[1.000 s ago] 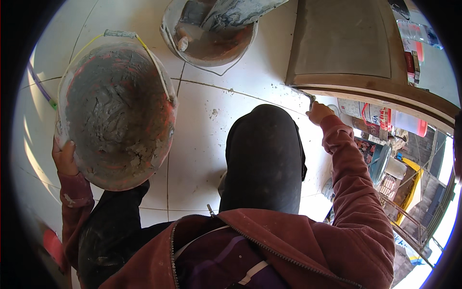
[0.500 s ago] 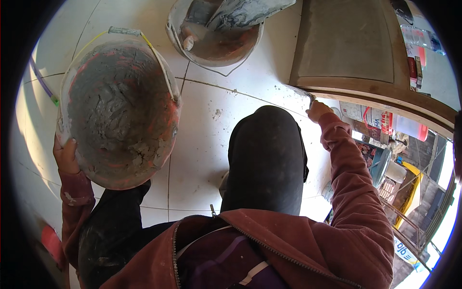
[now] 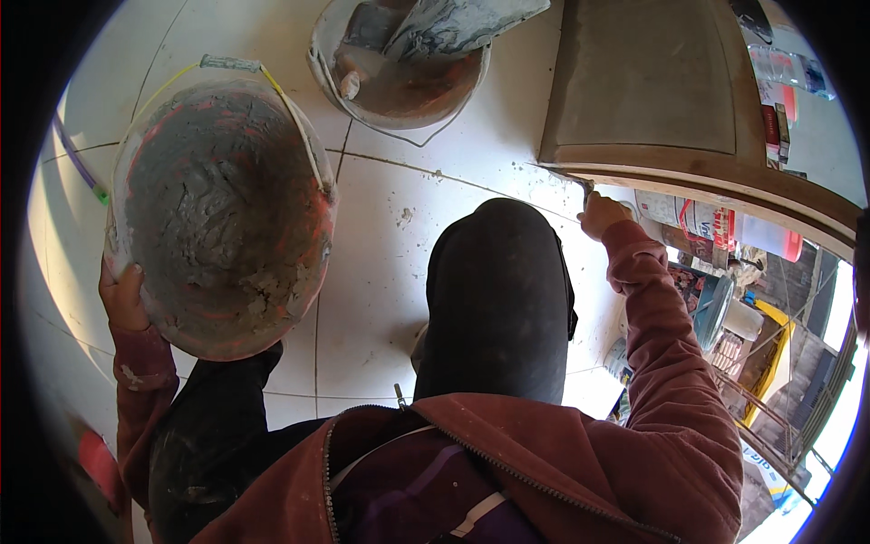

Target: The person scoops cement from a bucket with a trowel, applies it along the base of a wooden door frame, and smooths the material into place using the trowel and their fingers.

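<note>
On the left, a bucket (image 3: 217, 218) caked with wet grey mortar stands tilted, its open mouth towards me. My left hand (image 3: 125, 295) is closed on the bucket's lower left rim, thumb on the near side and fingers hidden behind the wall. At the right, my right hand (image 3: 603, 215) is wrapped round the handle of a small trowel (image 3: 576, 179). The narrow blade lies along the bottom edge of a wood-framed panel (image 3: 648, 77), and much of it is hidden there.
Another bucket (image 3: 399, 116) at the top holds a grey-smeared flat board (image 3: 462, 29). Mortar specks dot the white tile floor (image 3: 372, 299) round my knee (image 3: 498, 290). Several containers (image 3: 689, 218) stand beyond the panel, with a plastic bottle (image 3: 788, 71) above it.
The trowel blade has turned slightly and sits closer against the panel's edge, with less of it showing. My left hand keeps its hold on the bucket. The whole view has shifted a little.
</note>
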Tool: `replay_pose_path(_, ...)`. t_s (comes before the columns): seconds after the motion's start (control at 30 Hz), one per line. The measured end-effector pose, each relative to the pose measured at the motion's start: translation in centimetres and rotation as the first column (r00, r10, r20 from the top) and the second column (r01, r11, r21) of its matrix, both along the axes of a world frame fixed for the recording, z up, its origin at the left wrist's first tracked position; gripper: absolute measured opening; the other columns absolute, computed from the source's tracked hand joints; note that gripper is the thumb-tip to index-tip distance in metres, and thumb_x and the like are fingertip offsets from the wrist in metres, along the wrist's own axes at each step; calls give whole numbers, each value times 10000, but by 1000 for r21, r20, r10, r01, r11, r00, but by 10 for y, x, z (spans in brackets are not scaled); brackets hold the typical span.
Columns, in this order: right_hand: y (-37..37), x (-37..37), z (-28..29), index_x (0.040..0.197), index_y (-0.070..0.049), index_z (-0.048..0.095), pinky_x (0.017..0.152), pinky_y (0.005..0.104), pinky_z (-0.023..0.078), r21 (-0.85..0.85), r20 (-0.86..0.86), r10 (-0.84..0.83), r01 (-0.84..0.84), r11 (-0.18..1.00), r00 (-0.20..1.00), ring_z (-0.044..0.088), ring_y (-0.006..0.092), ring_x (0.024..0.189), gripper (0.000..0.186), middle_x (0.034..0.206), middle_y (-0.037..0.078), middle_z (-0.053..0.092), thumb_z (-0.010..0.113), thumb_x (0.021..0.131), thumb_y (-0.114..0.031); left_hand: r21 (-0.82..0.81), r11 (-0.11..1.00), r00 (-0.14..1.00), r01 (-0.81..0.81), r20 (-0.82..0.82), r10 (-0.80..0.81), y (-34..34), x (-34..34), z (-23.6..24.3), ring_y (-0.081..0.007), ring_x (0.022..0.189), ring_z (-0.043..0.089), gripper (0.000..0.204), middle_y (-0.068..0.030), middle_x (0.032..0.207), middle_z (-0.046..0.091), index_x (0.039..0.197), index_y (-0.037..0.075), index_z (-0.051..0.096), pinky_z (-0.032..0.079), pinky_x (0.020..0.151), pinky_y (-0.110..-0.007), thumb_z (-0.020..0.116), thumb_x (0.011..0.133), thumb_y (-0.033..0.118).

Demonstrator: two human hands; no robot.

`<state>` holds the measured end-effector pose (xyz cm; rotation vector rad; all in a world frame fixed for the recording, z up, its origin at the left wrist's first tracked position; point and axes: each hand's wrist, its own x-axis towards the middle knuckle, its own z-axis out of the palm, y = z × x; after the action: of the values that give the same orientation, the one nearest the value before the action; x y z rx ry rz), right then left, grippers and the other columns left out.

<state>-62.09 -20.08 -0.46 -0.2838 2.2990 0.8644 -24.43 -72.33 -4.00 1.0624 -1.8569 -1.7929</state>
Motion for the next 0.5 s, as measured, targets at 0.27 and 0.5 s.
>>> replay_pose_path(0.27,-6,-8,-27,1091,-13,507,866,409,413,42,17,-68,67,997,998,540,306,1019,430,1065,177,573,529,810,-338,-25,1000,999,-10,47,12,2,1,4,-184,921,514,474,-98,1062,520,1201,-24,412,392,838,-281,466,746,99)
replay_pose_path(0.5,7,4,-31,1078,7,489,849,409,421,-77,-71,-135,130,989,988,543,322,1008,433,1042,194,578,525,811,-332,4,1000,1000,-7,6,7,-2,6,-1,-172,948,496,473,-91,1079,512,1199,-36,422,375,857,-275,442,736,59)
